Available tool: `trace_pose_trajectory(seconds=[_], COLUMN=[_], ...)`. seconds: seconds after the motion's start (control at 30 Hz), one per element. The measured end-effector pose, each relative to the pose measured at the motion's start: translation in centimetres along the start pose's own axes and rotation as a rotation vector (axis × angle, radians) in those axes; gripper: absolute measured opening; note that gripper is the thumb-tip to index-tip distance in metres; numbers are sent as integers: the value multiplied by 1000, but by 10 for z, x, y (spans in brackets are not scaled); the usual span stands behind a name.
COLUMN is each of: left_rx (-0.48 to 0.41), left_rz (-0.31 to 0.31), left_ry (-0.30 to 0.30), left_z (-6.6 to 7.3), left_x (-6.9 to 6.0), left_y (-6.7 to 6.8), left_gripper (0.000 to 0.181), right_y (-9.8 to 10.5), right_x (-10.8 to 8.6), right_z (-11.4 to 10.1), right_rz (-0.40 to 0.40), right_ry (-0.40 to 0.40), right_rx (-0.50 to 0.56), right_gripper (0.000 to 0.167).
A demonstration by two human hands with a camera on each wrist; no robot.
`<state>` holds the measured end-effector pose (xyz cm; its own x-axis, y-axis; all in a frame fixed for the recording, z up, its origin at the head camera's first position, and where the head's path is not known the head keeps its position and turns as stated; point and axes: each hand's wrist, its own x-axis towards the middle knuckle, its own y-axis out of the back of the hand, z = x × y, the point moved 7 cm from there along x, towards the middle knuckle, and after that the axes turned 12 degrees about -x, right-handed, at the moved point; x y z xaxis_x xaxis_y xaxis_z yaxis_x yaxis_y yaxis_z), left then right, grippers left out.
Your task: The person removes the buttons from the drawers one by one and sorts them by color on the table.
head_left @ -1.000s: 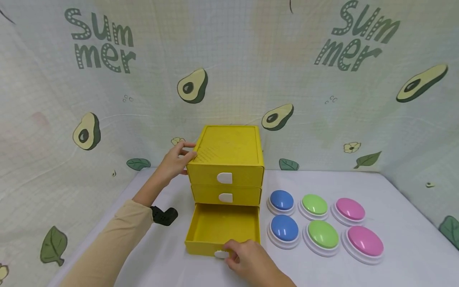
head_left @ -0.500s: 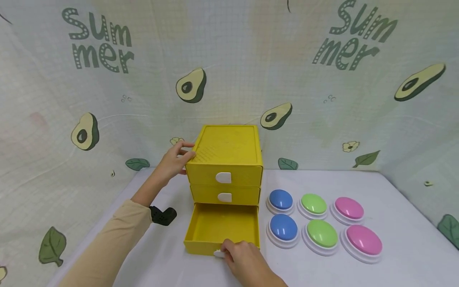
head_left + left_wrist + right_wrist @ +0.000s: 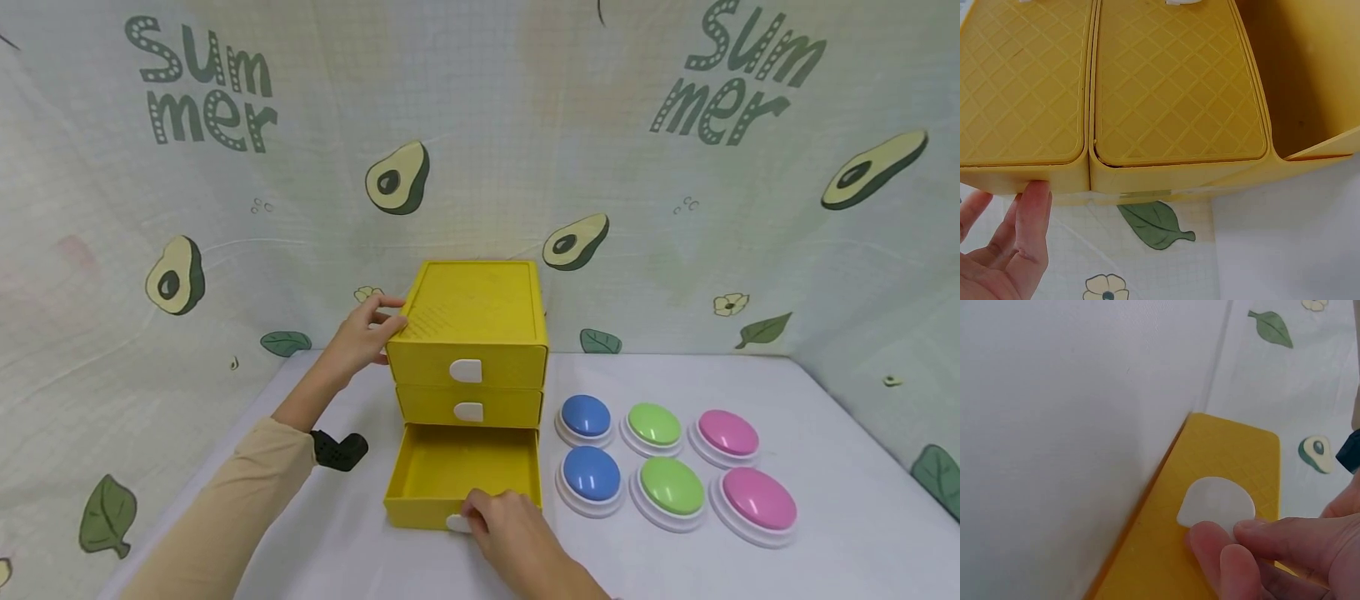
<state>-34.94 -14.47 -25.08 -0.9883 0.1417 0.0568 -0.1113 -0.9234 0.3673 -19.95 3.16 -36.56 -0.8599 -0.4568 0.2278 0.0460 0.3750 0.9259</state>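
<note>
A yellow cabinet of three drawers (image 3: 476, 304) stands on the white table. Its bottom drawer (image 3: 465, 467) is pulled out, and no contents show inside it; the upper two are closed. My right hand (image 3: 517, 537) is at the front of that drawer, pinching its white handle (image 3: 1216, 503) between thumb and finger. At the cabinet's upper left edge, my left hand (image 3: 363, 337) rests with fingers spread out. In the left wrist view a fingertip (image 3: 1036, 194) touches the yellow side wall, below the closed drawer fronts (image 3: 1175, 81).
Right of the cabinet stand two blue push buttons (image 3: 592, 473), two green ones (image 3: 672, 486) and two pink ones (image 3: 760, 498), all on white bases. A black strap-like piece (image 3: 341, 452) is at the left wrist. Behind hangs a printed cloth (image 3: 480, 100).
The right fingers have shifted slightly on the drawer handle. The left hand and the drawer look the same; the whole head view has drifted a little.
</note>
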Motion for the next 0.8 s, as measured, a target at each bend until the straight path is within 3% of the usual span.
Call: trace_pose_trajectory(seconds=[0.53,0.8], left_rx=[4,0], left_rz=[1,1], left_ry=[-1,2], left_z=[1,1], left_x=[-1,-1], left_y=[1,1], left_gripper=[44,43], right_y=[5,10], right_x=[16,31], right_z=[13,23], right_rz=[38,171], right_ry=[-56,-66], right_rx=[17,-49], right_gripper=[6,5])
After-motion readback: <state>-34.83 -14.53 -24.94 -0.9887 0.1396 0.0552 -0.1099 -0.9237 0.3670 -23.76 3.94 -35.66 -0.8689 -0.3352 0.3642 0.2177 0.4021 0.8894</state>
